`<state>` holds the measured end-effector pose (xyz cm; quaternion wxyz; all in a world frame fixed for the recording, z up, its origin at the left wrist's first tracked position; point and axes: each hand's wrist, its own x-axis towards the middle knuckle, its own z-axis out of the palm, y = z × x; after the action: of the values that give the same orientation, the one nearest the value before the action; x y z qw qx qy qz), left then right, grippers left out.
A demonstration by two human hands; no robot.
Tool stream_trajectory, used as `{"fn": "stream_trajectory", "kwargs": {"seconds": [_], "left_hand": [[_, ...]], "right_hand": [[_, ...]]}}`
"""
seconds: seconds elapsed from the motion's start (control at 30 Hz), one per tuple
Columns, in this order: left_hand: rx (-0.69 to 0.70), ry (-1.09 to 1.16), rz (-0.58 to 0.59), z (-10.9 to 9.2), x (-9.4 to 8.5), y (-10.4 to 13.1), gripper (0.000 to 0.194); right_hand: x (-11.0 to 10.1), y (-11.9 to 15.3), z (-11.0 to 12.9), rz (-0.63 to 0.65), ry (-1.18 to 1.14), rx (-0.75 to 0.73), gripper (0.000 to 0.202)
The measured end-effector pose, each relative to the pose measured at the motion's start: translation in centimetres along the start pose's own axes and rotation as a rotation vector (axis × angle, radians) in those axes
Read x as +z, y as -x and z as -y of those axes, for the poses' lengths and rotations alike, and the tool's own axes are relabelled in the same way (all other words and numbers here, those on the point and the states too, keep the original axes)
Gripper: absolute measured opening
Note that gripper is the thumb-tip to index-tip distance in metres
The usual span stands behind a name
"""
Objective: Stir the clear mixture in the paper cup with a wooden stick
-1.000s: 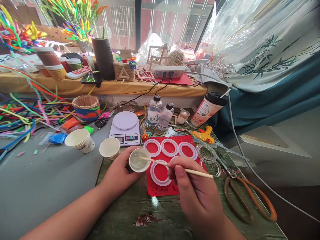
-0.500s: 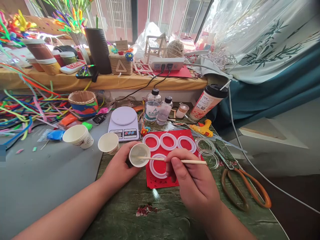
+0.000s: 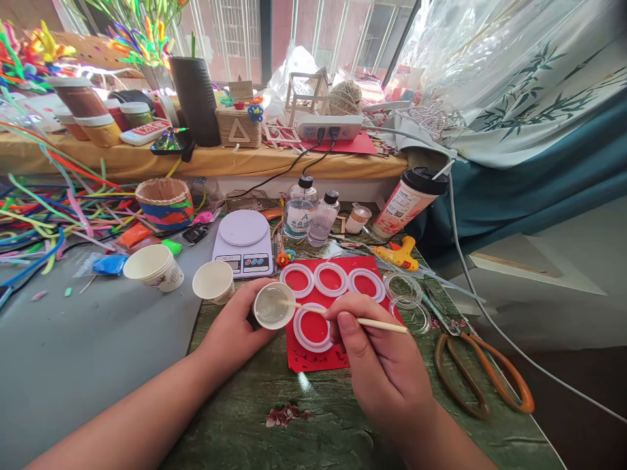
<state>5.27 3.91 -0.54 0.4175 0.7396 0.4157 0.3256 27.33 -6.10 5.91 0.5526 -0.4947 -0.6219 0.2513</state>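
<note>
My left hand point(image 3: 240, 326) is wrapped round a paper cup point(image 3: 274, 316) that holds a clear liquid. Between the fingers of my right hand point(image 3: 369, 346) is a thin wooden stick point(image 3: 382, 325), whose far end reaches over the cup's right rim into the liquid. Several white ring molds point(image 3: 313, 346) lie on a red sheet point(image 3: 306, 363) beside and behind the cup. A second paper cup point(image 3: 213, 281) stands just left of the held one, in front of a lilac scale point(image 3: 243, 251).
Two bottles point(image 3: 297, 219) with black caps stand behind the molds. At the right are large scissors point(image 3: 460, 378), clear rings point(image 3: 410, 316), a yellow glue gun point(image 3: 402, 253) and a lidded drink cup point(image 3: 409, 202). Stacked paper cups point(image 3: 154, 267) stand at the left.
The stick's tip has moved from the left part of the cup to its right side, and the stick slopes more. The cup is still held by my left hand.
</note>
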Motion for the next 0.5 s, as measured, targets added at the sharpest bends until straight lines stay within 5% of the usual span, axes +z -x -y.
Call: {"fn": "stream_trajectory", "kwargs": {"seconds": [0.5], "left_hand": [[-0.010, 0.022, 0.000, 0.41, 0.09, 0.09, 0.053]], "right_hand": [[0.02, 0.09, -0.18, -0.033, -0.019, 0.017, 0.022]]}}
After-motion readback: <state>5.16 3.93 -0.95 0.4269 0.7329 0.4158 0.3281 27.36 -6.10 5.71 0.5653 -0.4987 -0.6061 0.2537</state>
